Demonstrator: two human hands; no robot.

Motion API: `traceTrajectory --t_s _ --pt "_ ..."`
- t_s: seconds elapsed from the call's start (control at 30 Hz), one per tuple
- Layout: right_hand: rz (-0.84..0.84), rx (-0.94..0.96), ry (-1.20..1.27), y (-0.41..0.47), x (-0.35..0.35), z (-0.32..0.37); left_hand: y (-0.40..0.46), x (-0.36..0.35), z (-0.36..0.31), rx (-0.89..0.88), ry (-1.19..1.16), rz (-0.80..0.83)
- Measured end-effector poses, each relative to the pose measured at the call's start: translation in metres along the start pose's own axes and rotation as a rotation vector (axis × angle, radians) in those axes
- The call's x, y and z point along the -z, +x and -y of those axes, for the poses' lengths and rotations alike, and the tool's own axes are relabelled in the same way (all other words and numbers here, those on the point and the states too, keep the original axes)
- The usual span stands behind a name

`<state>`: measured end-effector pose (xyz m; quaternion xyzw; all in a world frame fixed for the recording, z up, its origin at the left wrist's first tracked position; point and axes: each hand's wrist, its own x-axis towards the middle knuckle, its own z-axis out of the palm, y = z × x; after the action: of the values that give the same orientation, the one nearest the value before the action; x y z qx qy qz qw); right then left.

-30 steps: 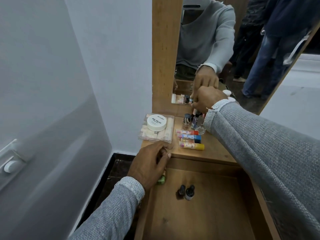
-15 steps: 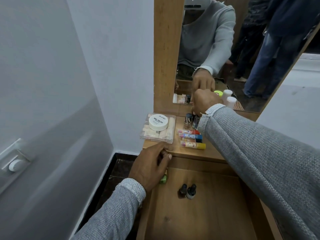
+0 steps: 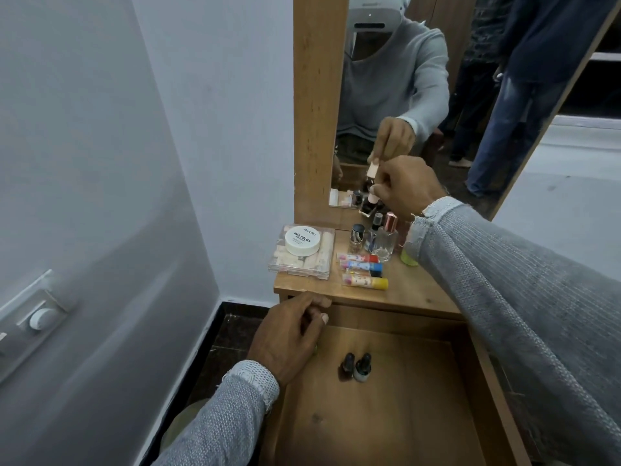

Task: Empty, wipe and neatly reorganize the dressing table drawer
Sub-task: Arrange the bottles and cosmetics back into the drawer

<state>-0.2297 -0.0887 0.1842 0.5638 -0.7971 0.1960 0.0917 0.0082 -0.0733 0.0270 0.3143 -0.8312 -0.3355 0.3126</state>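
Note:
The wooden drawer (image 3: 386,415) is pulled open below the dressing table top (image 3: 403,294). Two small dark nail polish bottles (image 3: 356,366) stand on its floor. My left hand (image 3: 289,338) rests at the drawer's back left corner with curled fingers; what it covers is hidden. My right hand (image 3: 406,190) is raised in front of the mirror and pinches a small dark bottle with a pale cap (image 3: 369,205) above the cluster of bottles (image 3: 379,238) on the table top. Several colourful lip balm tubes (image 3: 361,270) lie in front of them.
A clear box with a white nail polish remover tub (image 3: 302,250) sits at the table top's left. A yellow-green item (image 3: 410,257) shows beside my right sleeve. The mirror (image 3: 437,95) reflects me and a standing person. A white wall and a switch (image 3: 38,319) are on the left.
My right hand has lifted from the bottle cluster with a small pale-capped bottle in its fingers. My left hand has stayed at the drawer's back left corner.

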Motion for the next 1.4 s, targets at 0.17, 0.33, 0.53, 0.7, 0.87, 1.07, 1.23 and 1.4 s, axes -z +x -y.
traceTrajectory --t_s 0.17,0.33,0.53,0.7,0.87,1.07,1.23,1.4 --pt "-0.071 0.164 0.051 -0.04 0.024 0.003 -0.013 -0.002 -0.003 0.028 0.005 0.022" --pt "0.04 0.314 0.095 -0.096 0.033 0.009 -0.023 -0.006 -0.008 0.069 0.034 0.056" --pt "0.298 0.406 0.151 -0.147 -0.002 0.019 -0.032 -0.013 -0.009 0.121 0.131 0.132" --pt "0.399 0.369 0.185 -0.166 -0.038 0.023 -0.039 -0.021 -0.008 0.195 0.189 0.209" --pt "0.481 0.347 0.16 -0.174 -0.064 0.023 -0.042 -0.033 -0.009 0.357 0.269 0.301" --pt "0.472 0.325 0.139 -0.175 -0.089 0.022 -0.046 -0.042 -0.008 0.438 0.297 0.362" --pt "0.47 0.306 0.134 -0.177 -0.101 0.022 -0.043 -0.045 -0.01 0.451 0.339 0.402" --pt "0.428 0.279 0.163 -0.179 -0.11 0.017 -0.043 -0.048 -0.012 0.465 0.354 0.445"
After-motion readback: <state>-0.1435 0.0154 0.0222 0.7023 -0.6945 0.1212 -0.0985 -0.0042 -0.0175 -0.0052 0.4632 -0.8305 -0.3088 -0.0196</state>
